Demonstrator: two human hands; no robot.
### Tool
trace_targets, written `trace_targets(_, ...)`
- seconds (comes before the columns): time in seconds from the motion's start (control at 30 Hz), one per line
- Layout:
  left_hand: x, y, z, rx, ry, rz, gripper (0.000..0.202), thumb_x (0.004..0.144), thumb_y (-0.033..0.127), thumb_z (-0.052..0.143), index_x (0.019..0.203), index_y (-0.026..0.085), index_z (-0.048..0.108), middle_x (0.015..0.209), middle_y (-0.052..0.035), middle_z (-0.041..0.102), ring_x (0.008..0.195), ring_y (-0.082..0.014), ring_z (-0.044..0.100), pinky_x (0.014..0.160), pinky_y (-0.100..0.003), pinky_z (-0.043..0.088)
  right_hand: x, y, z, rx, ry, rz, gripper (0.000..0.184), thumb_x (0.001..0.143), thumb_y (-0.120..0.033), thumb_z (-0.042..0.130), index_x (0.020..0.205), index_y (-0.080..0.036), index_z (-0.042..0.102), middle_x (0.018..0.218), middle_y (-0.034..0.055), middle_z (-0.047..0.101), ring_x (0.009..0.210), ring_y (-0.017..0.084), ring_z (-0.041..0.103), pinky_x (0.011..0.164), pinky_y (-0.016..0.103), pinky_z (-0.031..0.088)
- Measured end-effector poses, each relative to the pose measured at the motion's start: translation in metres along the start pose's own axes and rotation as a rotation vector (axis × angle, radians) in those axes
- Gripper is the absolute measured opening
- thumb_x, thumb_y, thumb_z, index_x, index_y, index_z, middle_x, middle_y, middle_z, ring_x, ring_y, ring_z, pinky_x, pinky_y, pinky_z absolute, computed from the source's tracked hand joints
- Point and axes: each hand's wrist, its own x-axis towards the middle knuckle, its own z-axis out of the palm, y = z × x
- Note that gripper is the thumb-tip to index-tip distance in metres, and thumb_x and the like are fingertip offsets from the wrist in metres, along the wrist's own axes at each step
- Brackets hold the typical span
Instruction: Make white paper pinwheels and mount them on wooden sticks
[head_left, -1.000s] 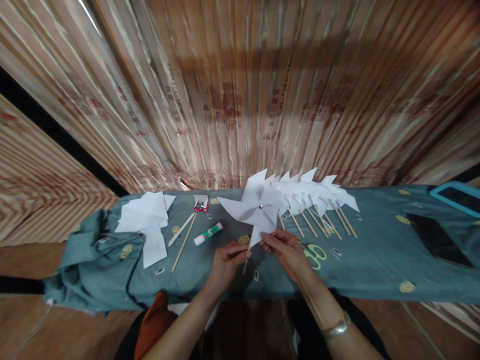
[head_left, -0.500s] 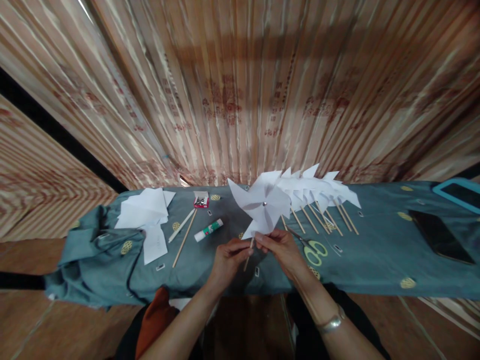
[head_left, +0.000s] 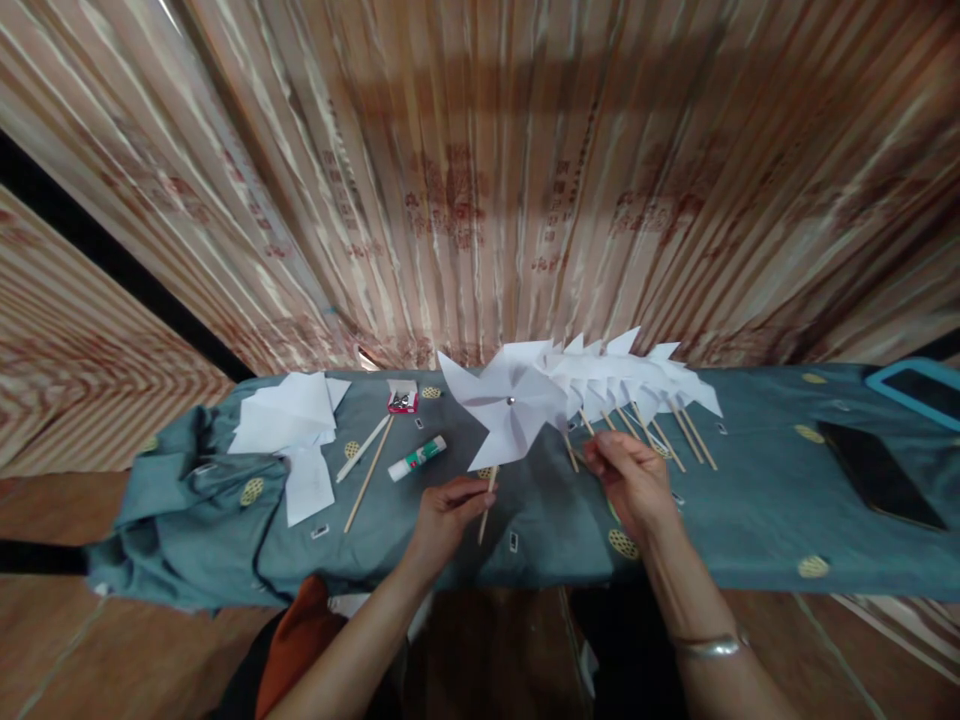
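Observation:
A white paper pinwheel [head_left: 536, 405] with a silver pin at its centre stands tilted over the cloth. My left hand [head_left: 448, 515] pinches its thin wooden stick, with the lower end poking out below the fingers. My right hand [head_left: 634, 478] is apart from this pinwheel, its fingertips curled together near the sticks of the other pinwheels. Whatever is in those fingers, if anything, I cannot make out. Beneath the right hand the scissors are almost wholly hidden. Several finished white pinwheels [head_left: 637, 378] lie overlapping in a row behind it, their sticks towards me.
On the green cloth [head_left: 742, 530] at left are white paper sheets [head_left: 285, 415], a white pen-like stick [head_left: 363, 450], a wooden stick [head_left: 367, 475], a glue stick [head_left: 417, 458] and a small box of pins [head_left: 403, 398]. A dark phone [head_left: 881, 473] and a blue-framed device [head_left: 915, 390] lie at right.
My right hand has let go of the pinwheel and moved right, over the scissors. The pinwheel, held by my left hand alone, has shifted slightly left.

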Motion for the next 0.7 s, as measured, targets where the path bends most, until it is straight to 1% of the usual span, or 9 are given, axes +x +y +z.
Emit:
trace_targets(0.07, -0.002, -0.002, 0.0, 0.019, -0.017, -0.007, 0.019, 0.059, 0.031, 0.079, 0.074, 0.02, 0.079, 0.075, -0.0054, 0.073, 0.07, -0.0181, 0.062, 0.065, -0.027, 0.048, 0.005, -0.001, -0.007, 0.008, 0.093, -0.05, 0.029, 0.053, -0.047, 0.085, 0.06, -0.022, 0.071, 0.058, -0.0005, 0.064, 0.05, 0.009, 0.047, 0.051, 0.026, 0.039)
trace_targets(0.13, -0.004, -0.003, -0.001, 0.033, -0.043, -0.003, 0.018, 0.06, 0.031, 0.078, 0.074, 0.021, 0.079, 0.073, -0.0051, 0.072, 0.069, -0.017, 0.061, 0.063, -0.026, 0.047, 0.008, 0.0, -0.011, -0.016, 0.15, -0.081, 0.028, 0.053, -0.044, 0.085, 0.068, -0.023, 0.074, 0.069, 0.0012, 0.069, 0.057, 0.011, 0.054, 0.057, 0.027, 0.044)
trace_targets(0.2, -0.006, -0.004, -0.001, 0.041, -0.074, 0.001, 0.018, 0.06, 0.032, 0.078, 0.074, 0.021, 0.08, 0.072, -0.0054, 0.071, 0.068, -0.0171, 0.061, 0.063, -0.026, 0.047, 0.008, 0.002, -0.012, -0.069, 0.158, -0.105, 0.031, 0.055, -0.043, 0.085, 0.078, -0.024, 0.076, 0.082, 0.0033, 0.073, 0.07, 0.015, 0.062, 0.066, 0.029, 0.049)
trace_targets(0.27, -0.007, -0.004, -0.002, 0.049, -0.101, -0.007, 0.019, 0.06, 0.034, 0.079, 0.074, 0.021, 0.08, 0.072, -0.0062, 0.072, 0.069, -0.0181, 0.061, 0.064, -0.027, 0.047, 0.008, 0.004, -0.013, -0.137, 0.124, -0.111, 0.032, 0.058, -0.043, 0.083, 0.083, -0.025, 0.076, 0.088, 0.0048, 0.075, 0.082, 0.019, 0.065, 0.074, 0.033, 0.05)
trace_targets(0.3, -0.008, -0.004, -0.002, 0.054, -0.111, -0.014, 0.02, 0.06, 0.035, 0.08, 0.074, 0.021, 0.08, 0.073, -0.0065, 0.072, 0.07, -0.0184, 0.062, 0.065, -0.027, 0.047, 0.007, 0.006, -0.013, -0.164, 0.108, -0.103, 0.031, 0.058, -0.043, 0.083, 0.083, -0.025, 0.076, 0.089, 0.0051, 0.075, 0.083, 0.021, 0.065, 0.075, 0.035, 0.051)
trace_targets(0.37, -0.008, -0.005, -0.002, 0.063, -0.121, -0.027, 0.022, 0.059, 0.037, 0.081, 0.074, 0.021, 0.079, 0.073, -0.0065, 0.072, 0.07, -0.0183, 0.061, 0.065, -0.027, 0.047, 0.006, 0.008, -0.012, -0.192, 0.094, -0.074, 0.03, 0.058, -0.045, 0.083, 0.079, -0.025, 0.077, 0.084, 0.0047, 0.075, 0.079, 0.021, 0.065, 0.075, 0.036, 0.051)
trace_targets(0.5, -0.008, -0.005, -0.003, 0.058, -0.12, -0.039, 0.022, 0.058, 0.037, 0.081, 0.073, 0.021, 0.08, 0.07, -0.0054, 0.07, 0.067, -0.0171, 0.06, 0.063, -0.026, 0.046, 0.007, 0.014, -0.011, -0.176, 0.099, -0.017, 0.031, 0.051, -0.047, 0.085, 0.07, -0.024, 0.076, 0.067, 0.0018, 0.071, 0.062, 0.016, 0.059, 0.064, 0.033, 0.049)
trace_targets(0.57, -0.007, -0.006, -0.004, 0.051, -0.115, -0.035, 0.021, 0.059, 0.036, 0.08, 0.073, 0.021, 0.08, 0.071, -0.0054, 0.07, 0.068, -0.0173, 0.06, 0.064, -0.027, 0.046, 0.007, 0.016, -0.01, -0.159, 0.098, -0.001, 0.031, 0.049, -0.046, 0.086, 0.067, -0.024, 0.076, 0.061, 0.0004, 0.068, 0.056, 0.014, 0.055, 0.059, 0.03, 0.047)
trace_targets(0.7, -0.006, -0.006, -0.005, 0.08, -0.104, -0.017, 0.02, 0.06, 0.037, 0.079, 0.074, 0.022, 0.08, 0.072, -0.0058, 0.071, 0.069, -0.018, 0.061, 0.065, -0.027, 0.047, 0.006, 0.018, -0.007, -0.113, 0.061, 0.05, 0.03, 0.048, -0.045, 0.087, 0.065, -0.024, 0.075, 0.061, 0.0009, 0.068, 0.057, 0.014, 0.055, 0.057, 0.029, 0.046)
